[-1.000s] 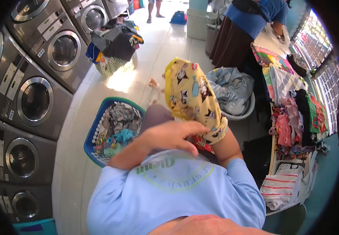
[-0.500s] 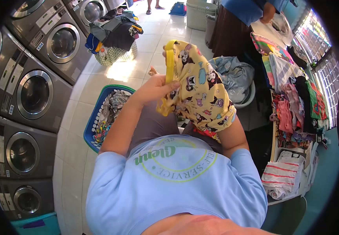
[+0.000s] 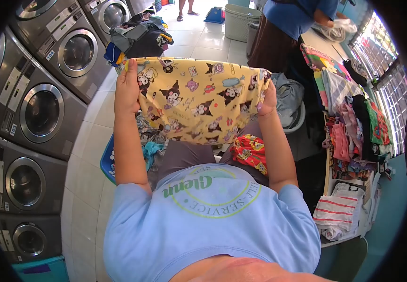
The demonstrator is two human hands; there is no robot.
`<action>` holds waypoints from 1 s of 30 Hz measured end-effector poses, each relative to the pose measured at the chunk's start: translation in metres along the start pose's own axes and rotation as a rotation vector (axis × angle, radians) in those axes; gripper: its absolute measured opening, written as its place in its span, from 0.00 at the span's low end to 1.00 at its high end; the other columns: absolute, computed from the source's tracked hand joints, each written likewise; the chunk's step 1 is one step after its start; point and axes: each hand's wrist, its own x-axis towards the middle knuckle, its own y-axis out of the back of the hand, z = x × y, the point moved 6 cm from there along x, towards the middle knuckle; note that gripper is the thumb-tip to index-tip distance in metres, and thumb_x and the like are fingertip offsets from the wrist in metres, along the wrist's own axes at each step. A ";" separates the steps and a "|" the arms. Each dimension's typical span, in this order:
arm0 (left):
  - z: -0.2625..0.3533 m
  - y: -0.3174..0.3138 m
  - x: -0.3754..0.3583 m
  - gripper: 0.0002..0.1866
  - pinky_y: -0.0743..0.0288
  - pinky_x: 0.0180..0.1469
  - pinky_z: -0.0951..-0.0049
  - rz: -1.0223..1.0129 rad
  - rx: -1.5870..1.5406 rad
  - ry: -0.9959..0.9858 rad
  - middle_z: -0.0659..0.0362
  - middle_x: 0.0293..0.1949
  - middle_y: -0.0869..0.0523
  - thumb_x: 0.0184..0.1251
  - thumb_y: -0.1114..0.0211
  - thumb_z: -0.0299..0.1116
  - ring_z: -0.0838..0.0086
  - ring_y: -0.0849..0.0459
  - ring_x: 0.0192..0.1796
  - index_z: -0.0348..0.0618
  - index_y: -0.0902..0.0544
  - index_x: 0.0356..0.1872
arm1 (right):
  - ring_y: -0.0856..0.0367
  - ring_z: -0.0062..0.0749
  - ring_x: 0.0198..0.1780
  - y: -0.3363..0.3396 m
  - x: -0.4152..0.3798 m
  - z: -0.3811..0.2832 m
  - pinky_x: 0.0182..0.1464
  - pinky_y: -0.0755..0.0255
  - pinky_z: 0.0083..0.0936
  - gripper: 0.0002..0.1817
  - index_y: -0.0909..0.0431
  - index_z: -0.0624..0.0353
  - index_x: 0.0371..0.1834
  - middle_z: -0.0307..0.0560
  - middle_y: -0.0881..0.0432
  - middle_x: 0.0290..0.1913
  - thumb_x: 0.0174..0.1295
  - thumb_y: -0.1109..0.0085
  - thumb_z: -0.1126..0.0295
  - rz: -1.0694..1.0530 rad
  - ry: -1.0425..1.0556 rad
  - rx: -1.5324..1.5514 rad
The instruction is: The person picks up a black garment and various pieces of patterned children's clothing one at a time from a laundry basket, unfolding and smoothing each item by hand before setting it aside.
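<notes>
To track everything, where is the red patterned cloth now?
In the head view, the red patterned cloth lies on the right thigh, below the yellow printed cloth.

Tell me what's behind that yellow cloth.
Past the edges of the yellow cloth show a clothes pile at top left, a blue basket at lower left and a tub at right. What lies directly behind it is covered, so I can't tell.

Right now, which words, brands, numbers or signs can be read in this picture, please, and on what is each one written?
"Glenn", on the blue shirt.
"SELF-SERVICE", curved around the ring on the same shirt.
"104", on one grey machine.
"103", on another grey machine.
Too small or blurred to read: the remaining machine labels and the little writing on the yellow cloth.
</notes>
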 end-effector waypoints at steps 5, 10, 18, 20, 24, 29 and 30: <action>0.005 0.008 -0.002 0.20 0.19 0.40 0.75 -0.069 0.043 0.053 0.58 0.40 0.15 0.73 0.47 0.47 0.77 0.14 0.39 0.38 0.21 0.46 | 0.29 0.50 0.64 -0.033 0.005 0.009 0.67 0.42 0.50 0.30 0.27 0.58 0.60 0.53 0.26 0.62 0.70 0.62 0.46 0.069 -0.103 -0.182; -0.012 0.035 0.018 0.18 0.22 0.41 0.79 -0.144 0.337 0.131 0.62 0.39 0.17 0.72 0.43 0.44 0.80 0.17 0.38 0.38 0.22 0.49 | 0.26 0.48 0.61 -0.017 0.000 -0.004 0.63 0.34 0.50 0.29 0.34 0.58 0.65 0.55 0.26 0.62 0.70 0.58 0.49 0.420 -0.148 -0.635; -0.013 0.015 0.017 0.23 0.23 0.47 0.74 -0.105 -0.381 0.078 0.57 0.44 0.18 0.71 0.47 0.51 0.74 0.19 0.43 0.43 0.26 0.55 | 0.23 0.44 0.58 -0.028 0.012 0.003 0.59 0.29 0.46 0.40 0.33 0.59 0.64 0.55 0.25 0.60 0.63 0.58 0.34 0.260 -0.085 -0.324; -0.064 0.002 -0.010 0.30 0.24 0.53 0.67 -0.153 -0.337 0.446 0.54 0.52 0.19 0.71 0.53 0.59 0.69 0.19 0.50 0.43 0.27 0.58 | 0.25 0.44 0.60 0.009 -0.014 0.007 0.62 0.33 0.48 0.41 0.31 0.61 0.63 0.55 0.27 0.62 0.62 0.57 0.34 0.494 -0.091 -0.437; -0.165 -0.005 -0.063 0.21 0.20 0.46 0.66 -0.355 -0.236 0.845 0.56 0.46 0.16 0.73 0.47 0.46 0.70 0.16 0.43 0.38 0.24 0.53 | 0.22 0.40 0.56 0.001 -0.051 0.042 0.60 0.31 0.44 0.34 0.28 0.58 0.60 0.50 0.21 0.55 0.65 0.54 0.40 0.444 -0.293 -0.273; -0.116 -0.005 -0.034 0.13 0.20 0.38 0.72 -0.387 -0.084 0.501 0.58 0.39 0.15 0.70 0.42 0.36 0.73 0.15 0.38 0.36 0.21 0.45 | 0.19 0.36 0.51 0.009 -0.051 0.003 0.55 0.27 0.42 0.19 0.25 0.60 0.54 0.45 0.18 0.49 0.62 0.40 0.64 0.597 -0.169 -0.831; -0.102 -0.003 -0.027 0.12 0.21 0.36 0.74 -0.366 -0.041 0.413 0.59 0.38 0.14 0.69 0.40 0.35 0.74 0.15 0.37 0.37 0.20 0.44 | 0.19 0.35 0.51 -0.011 -0.041 0.001 0.54 0.27 0.41 0.18 0.24 0.61 0.53 0.44 0.17 0.48 0.60 0.38 0.69 0.659 -0.126 -0.903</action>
